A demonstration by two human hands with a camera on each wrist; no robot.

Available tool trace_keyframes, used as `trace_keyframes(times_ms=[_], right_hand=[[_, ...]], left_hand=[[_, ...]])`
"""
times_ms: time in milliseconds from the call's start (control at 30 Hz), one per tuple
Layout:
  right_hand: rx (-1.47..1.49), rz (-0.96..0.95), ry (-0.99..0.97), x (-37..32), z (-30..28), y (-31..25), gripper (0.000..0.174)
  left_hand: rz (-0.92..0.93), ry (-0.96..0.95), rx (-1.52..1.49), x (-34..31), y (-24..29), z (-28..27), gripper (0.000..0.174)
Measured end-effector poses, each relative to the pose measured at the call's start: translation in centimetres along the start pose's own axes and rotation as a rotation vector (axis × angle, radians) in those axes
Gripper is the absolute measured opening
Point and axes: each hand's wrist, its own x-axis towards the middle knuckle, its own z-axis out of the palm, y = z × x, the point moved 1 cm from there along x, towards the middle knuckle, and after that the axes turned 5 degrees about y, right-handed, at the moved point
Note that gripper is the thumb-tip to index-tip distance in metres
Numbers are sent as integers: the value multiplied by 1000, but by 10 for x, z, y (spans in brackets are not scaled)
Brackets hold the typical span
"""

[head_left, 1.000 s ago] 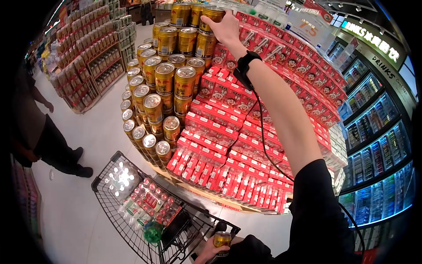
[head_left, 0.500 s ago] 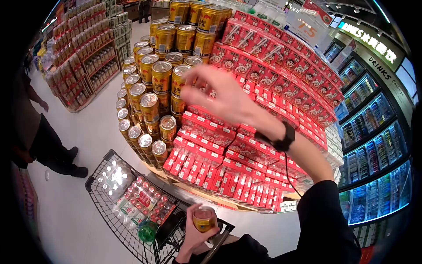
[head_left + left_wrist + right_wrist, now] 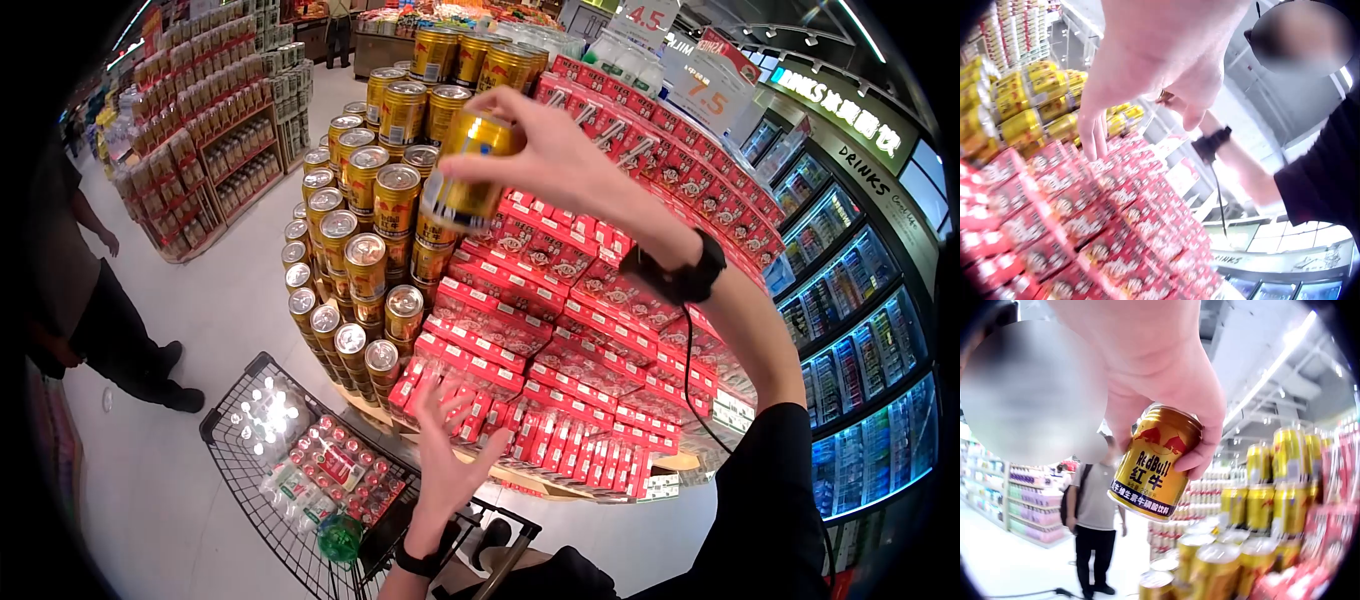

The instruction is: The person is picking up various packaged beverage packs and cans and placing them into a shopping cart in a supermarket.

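Note:
A gold Red Bull can (image 3: 470, 170) is held by my right hand (image 3: 565, 155), tilted in front of the stacked gold cans (image 3: 365, 260). The right wrist view shows thumb and fingers gripping the upper part of the can (image 3: 1152, 465), its label facing the camera. Below it in the head view, my left hand (image 3: 450, 460) is raised with fingers spread and nothing in it, in front of the red boxed drinks (image 3: 520, 340). In the left wrist view the left hand (image 3: 1147, 69) overlaps the stacks of cans and boxes.
A black wire shopping cart (image 3: 235, 465) stands at lower left, carrying a pack of red-topped cans (image 3: 345, 465) and a green bottle (image 3: 340, 538). Another person (image 3: 120, 320) stands on the floor at left. Lit drink fridges (image 3: 870, 390) line the right side.
The can in my left hand has passed to my right hand, which has lifted it toward the stack. My left hand has risen from beside the cart handle and its fingers have spread.

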Motion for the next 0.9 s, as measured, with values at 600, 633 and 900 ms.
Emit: trace_keyframes(times_ms=[600, 633, 900], right_hand=[[-761, -236, 244, 192, 24, 77, 62], [-799, -191, 200, 191, 23, 70, 63], [-894, -153, 216, 189, 16, 74, 67]], left_hand=[[-360, -797, 683, -263, -120, -50, 71], [-378, -799, 661, -261, -120, -50, 71], [-311, -759, 588, -246, -112, -55, 47]])
